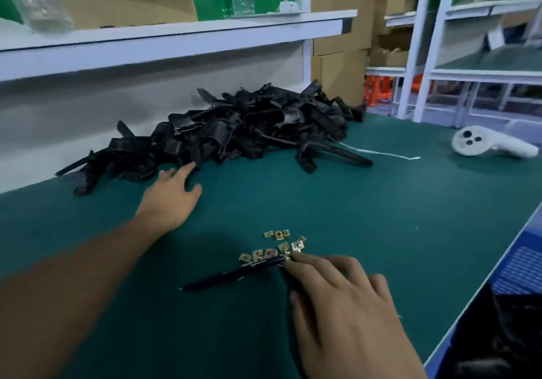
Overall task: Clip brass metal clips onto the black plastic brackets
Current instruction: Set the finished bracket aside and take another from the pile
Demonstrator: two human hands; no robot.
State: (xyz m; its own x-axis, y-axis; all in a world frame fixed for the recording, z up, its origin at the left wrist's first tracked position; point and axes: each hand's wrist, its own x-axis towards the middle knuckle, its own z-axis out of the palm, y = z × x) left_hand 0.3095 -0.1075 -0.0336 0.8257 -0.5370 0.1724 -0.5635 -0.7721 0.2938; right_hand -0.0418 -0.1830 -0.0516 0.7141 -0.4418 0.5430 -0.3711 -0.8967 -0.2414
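Brackets [234, 132], black plastic ones, lie in a big tangled heap at the back of the green table [366, 217], against the white wall under the shelf [176, 41]. The left hand [171, 199] is the nearer one to the heap: it reaches flat and spread, fingers [184, 170] straight and holding nothing, the fingertips at the heap's near edge, touching or just short of a bracket; I cannot tell which. The brackets point every way, so no single long axis shows, and no one piece can be picked out in the blur.

Well in front of the heap, a small scatter of brass clips [278, 246] lies on the table, with a dark pen [234, 273] slanting just before them. The right hand [346, 311] rests at the clips' near side, its fingertips on or pinching one; the blur hides whether a clip is truly held. A white controller [475, 144] lies right of the heap.
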